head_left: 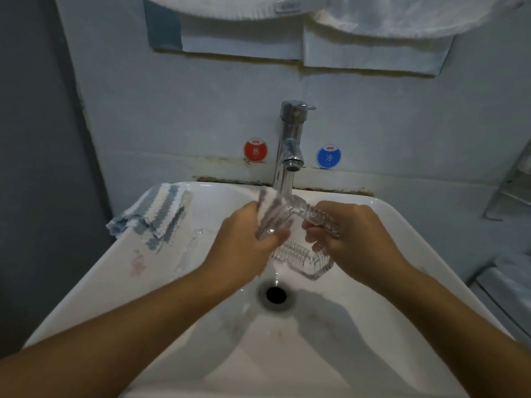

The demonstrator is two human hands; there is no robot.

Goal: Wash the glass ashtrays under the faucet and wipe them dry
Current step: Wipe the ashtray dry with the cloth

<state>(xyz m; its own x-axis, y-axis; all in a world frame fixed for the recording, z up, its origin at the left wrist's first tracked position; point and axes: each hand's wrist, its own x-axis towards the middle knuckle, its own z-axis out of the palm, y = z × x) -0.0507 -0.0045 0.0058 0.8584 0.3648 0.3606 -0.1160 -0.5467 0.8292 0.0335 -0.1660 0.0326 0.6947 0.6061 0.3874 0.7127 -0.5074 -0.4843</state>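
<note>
Two glass ashtrays are in play. Our right hand (353, 237) grips one ashtray (313, 216) tilted on edge under the faucet (290, 142), its long side running from our left fingers across to our right. Our left hand (244, 239) squeezes a small cloth (271, 214) against its near end. Just below our fingers, the second ashtray (304, 259) sits in the sink (431, 254), above the drain (275, 294).

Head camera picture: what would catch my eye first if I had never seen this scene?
Two bare hands meet over the white sink: the right hand holds a ribbed glass ashtray under the chrome faucet, and the left hand rubs it with a small cloth. A second glass ashtray lies in the basin just behind the drain. A striped cloth lies on the sink's left rim.
</note>
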